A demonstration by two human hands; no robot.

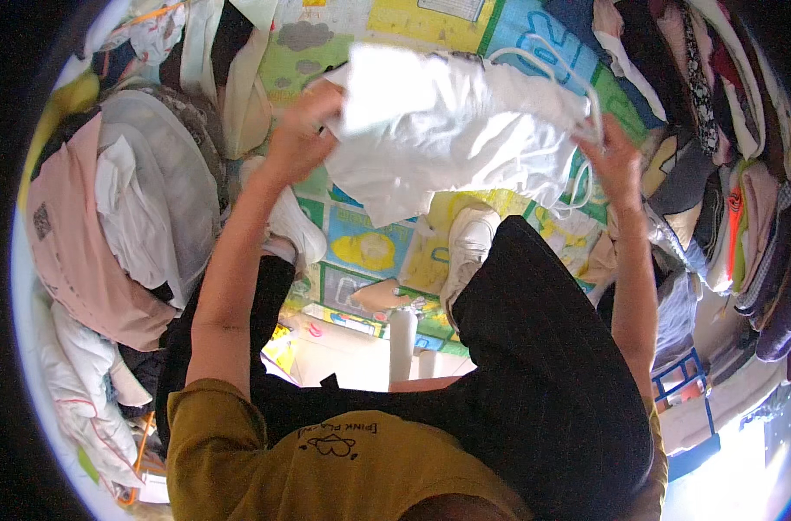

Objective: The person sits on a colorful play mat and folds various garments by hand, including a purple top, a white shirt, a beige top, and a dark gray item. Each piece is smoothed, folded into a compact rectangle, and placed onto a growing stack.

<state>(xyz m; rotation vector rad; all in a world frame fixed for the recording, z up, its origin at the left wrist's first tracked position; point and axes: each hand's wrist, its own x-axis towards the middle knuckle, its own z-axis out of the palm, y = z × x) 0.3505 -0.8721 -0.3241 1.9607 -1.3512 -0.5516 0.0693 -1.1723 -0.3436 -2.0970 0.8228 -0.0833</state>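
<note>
A white cloth garment with loose white cords is stretched sideways in front of me. Its far left part is washed out by bright light, so its exact kind is unclear. My left hand, slightly blurred, grips the garment's left end. At the opposite end, my right hand holds the cloth beside the cords. Below the garment, a printed play mat covers the floor between my legs.
On the left stands a pink and grey bulging bag with white cloth on it. Hanging clothes line the right side. My white shoes rest on the mat. A white post rises near my seat.
</note>
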